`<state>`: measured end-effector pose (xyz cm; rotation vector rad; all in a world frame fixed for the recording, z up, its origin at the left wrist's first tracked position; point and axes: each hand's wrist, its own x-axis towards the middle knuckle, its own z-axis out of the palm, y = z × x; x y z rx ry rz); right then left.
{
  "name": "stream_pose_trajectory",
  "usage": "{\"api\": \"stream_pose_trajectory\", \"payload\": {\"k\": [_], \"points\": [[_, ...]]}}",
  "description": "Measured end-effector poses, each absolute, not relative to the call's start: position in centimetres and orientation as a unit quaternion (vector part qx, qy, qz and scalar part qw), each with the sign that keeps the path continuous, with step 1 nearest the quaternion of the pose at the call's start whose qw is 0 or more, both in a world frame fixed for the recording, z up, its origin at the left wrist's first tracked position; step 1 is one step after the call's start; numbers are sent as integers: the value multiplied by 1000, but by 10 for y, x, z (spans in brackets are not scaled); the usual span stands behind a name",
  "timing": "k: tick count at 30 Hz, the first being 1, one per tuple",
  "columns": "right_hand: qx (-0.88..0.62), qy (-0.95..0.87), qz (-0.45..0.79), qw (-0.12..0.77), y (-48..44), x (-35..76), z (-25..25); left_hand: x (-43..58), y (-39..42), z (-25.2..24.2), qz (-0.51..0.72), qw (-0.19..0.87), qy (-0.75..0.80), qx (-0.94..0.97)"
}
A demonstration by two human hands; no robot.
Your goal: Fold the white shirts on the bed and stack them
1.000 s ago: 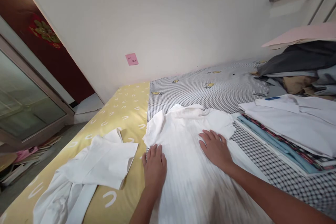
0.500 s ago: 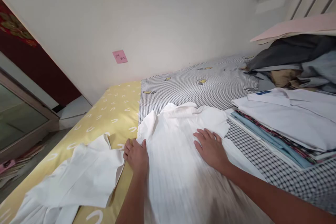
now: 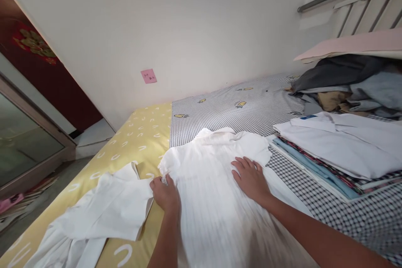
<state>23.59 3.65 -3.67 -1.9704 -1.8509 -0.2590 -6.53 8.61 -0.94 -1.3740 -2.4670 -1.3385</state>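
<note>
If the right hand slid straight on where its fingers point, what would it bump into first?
The right hand would probably first meet more of the white garment under it, up toward the neck end. Past that edge, the checked sheet looks next, though depth is hard to judge.

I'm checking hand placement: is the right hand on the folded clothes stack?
No, the right hand lies on the spread white garment, apart from the folded stack.
</note>
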Motion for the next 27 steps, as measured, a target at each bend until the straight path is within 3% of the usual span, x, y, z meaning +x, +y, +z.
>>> {"api": "stream_pose_trajectory", "payload": {"k": [14,27], "points": [[-713,-665,-75,207,35,234,-30,-66,71,-10,-490,-7,-771,-407],[-713,-663,-76,213,36,234,-31,-64,56,-16,-474,-15,-759,-446]]}}
